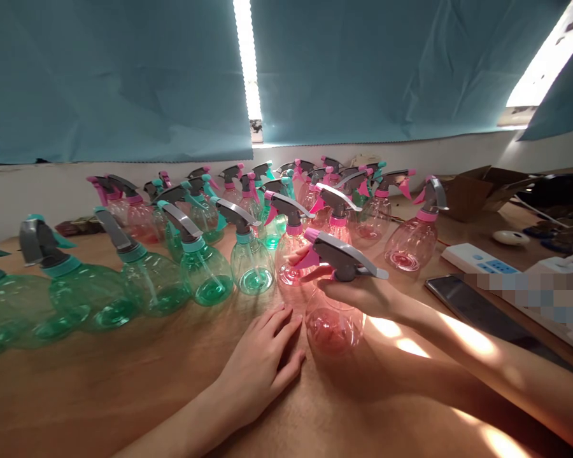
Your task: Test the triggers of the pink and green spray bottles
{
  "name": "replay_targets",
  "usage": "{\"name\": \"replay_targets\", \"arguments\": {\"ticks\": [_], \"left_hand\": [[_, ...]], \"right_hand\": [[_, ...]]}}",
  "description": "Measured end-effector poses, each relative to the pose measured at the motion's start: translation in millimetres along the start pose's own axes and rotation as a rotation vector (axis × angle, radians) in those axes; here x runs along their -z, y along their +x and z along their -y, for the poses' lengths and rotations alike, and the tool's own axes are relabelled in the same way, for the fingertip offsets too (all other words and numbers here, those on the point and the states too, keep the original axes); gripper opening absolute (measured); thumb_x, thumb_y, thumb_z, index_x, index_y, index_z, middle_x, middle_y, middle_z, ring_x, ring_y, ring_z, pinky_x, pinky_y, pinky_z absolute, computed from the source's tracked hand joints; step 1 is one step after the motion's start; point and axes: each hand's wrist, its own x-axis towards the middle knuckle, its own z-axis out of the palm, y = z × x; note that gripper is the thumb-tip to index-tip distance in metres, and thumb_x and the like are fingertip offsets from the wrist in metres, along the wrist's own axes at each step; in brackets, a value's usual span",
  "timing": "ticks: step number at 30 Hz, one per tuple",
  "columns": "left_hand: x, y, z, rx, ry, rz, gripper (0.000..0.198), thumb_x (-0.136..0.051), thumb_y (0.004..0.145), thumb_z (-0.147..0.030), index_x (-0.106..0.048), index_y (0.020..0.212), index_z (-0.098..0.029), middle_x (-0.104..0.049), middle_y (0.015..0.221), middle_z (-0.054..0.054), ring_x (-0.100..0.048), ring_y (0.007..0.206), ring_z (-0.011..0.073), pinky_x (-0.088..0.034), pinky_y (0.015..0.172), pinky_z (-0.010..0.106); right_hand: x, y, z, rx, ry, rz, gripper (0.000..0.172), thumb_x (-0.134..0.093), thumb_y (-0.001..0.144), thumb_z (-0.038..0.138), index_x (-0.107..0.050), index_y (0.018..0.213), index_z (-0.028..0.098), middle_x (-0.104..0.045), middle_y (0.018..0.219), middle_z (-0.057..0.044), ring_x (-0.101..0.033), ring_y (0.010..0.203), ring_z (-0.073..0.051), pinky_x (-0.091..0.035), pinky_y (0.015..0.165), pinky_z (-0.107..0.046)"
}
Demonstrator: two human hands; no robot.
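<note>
My right hand [348, 284] is wrapped round the neck of a pink spray bottle [335, 327], just under its grey and pink trigger head. The bottle stands near the table's front middle. To its left my left hand [272, 346] lies on the wooden table [172, 388], fingers stretched out, close to the bottle's base and holding nothing. Just beyond the hands stand a clear green spray bottle [252, 264] and another pink spray bottle [291, 248], both with trigger heads on.
Several green bottles [155, 280] line the left, and many pink and green ones stand behind. At right are a lone pink bottle [410, 242], a phone [463, 308], a white power strip [482, 261], a white mouse [510, 238] and a cardboard box [472, 194]. Blue curtains [124, 76] hang behind.
</note>
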Motion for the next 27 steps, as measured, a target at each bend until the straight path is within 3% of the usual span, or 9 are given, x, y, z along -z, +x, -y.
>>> {"name": "replay_targets", "arguments": {"ticks": [4,11,27], "left_hand": [[-2.3,-1.0,1.4,-0.004,-0.013,-0.017,0.042,-0.051,0.094,-0.031,-0.052,0.134,-0.018,-0.053,0.139,0.013,-0.045,0.130,0.0314,-0.042,0.105,0.051],[-1.5,0.2,1.0,-0.002,-0.004,-0.005,0.043,-0.052,0.094,-0.032,-0.052,0.134,-0.018,-0.052,0.139,0.014,-0.045,0.130,0.0316,-0.042,0.105,0.050],[-0.8,0.2,0.2,-0.004,0.000,-0.014,0.042,-0.051,0.094,-0.032,-0.052,0.134,-0.017,-0.051,0.140,0.014,-0.045,0.130,0.0316,-0.041,0.106,0.051]], "right_hand": [[1.8,2.5,0.7,0.015,0.018,0.015,0.039,-0.058,0.089,0.026,-0.057,0.128,0.031,-0.067,0.109,-0.003,-0.066,0.094,-0.019,-0.057,0.081,-0.037],[-4.1,8.5,5.9,0.032,0.035,0.018,0.033,-0.057,0.093,0.033,-0.056,0.122,0.017,-0.059,0.123,-0.009,-0.062,0.102,-0.021,-0.054,0.085,-0.042],[-6.5,10.9,6.3,0.087,0.035,-0.026,0.032,-0.057,0.094,0.033,-0.057,0.122,0.018,-0.059,0.124,-0.009,-0.061,0.104,-0.022,-0.053,0.087,-0.043]]}}
